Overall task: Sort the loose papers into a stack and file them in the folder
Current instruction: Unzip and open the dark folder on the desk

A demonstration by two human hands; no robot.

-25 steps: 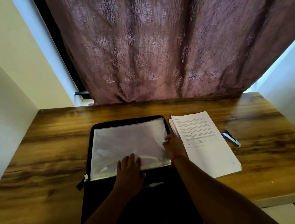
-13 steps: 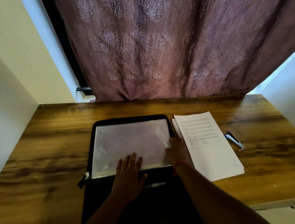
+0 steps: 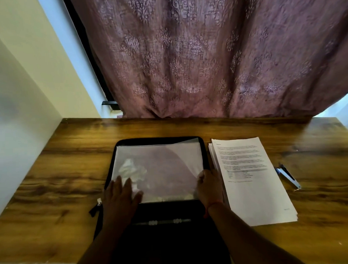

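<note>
Beside the right hand [image 3: 208, 187]: the papers [image 3: 251, 178].

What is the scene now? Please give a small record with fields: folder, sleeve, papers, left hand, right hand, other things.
folder: black zip folder, open on the wooden desk
sleeve: clear plastic sleeve lying flat in the folder's far half
papers: stack on the desk to the right of the folder, not yet filed
left hand: left hand lies flat on the sleeve's near left corner
right hand: right hand at the sleeve's right edge; grip cannot be told
other things: pen to the right of the stack; curtain behind the desk
</note>
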